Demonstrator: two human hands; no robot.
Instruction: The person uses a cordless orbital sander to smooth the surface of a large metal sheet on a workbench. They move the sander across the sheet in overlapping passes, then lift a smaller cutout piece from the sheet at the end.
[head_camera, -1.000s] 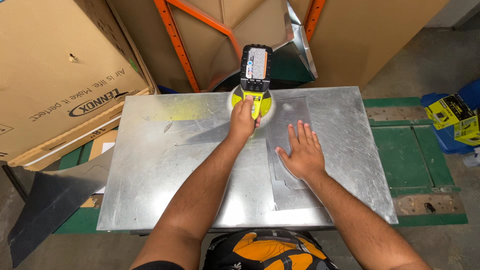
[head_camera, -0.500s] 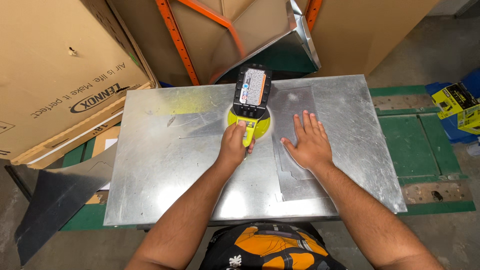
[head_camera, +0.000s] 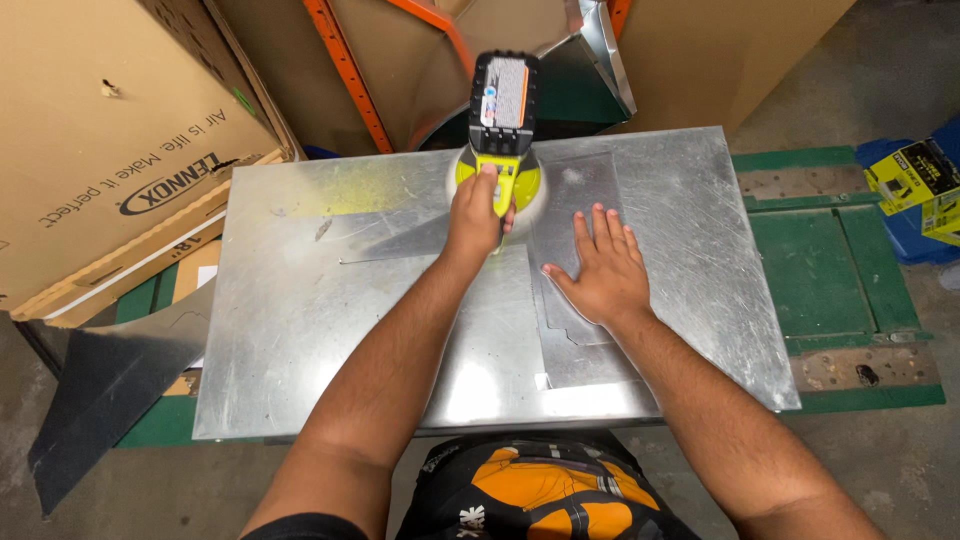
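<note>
A lime-green cordless sander (head_camera: 498, 140) is gripped by the left hand (head_camera: 476, 212) near the scratched galvanized sheet's (head_camera: 300, 310) far edge, farther than before; the right hand (head_camera: 598, 270) is pressed flat, fingers spread.

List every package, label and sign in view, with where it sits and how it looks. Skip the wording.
Large cardboard box: far left, leaning beside the metal sheet; brown with dark print.
Small tool boxes: right edge, on the floor; yellow and black on blue.
Label on the power tool: top of the battery, above the left hand; pale rectangle with red and blue marks.
</note>
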